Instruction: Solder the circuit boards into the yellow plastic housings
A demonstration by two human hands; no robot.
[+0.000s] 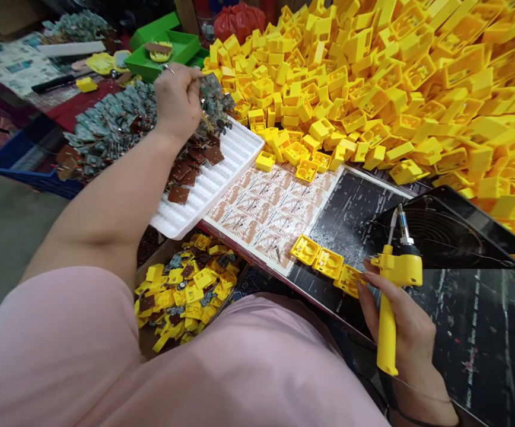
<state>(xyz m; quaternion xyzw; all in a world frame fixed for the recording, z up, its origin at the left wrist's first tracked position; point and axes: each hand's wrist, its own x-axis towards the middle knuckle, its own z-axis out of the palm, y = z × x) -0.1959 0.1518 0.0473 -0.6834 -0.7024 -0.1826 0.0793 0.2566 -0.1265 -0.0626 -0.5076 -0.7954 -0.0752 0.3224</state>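
Right hand, lower right: clamped on yellow tool, fingertips at the end of three open cases in a row on the tabletop. Left hand, upper left: fingers curled over boards heaped on and beside white tray; contact hidden, cannot tell if one is gripped. Row lined up, no board made out inside, while many loose cases lie in pile, upper right, cut off by the frame; wiring too small to read.
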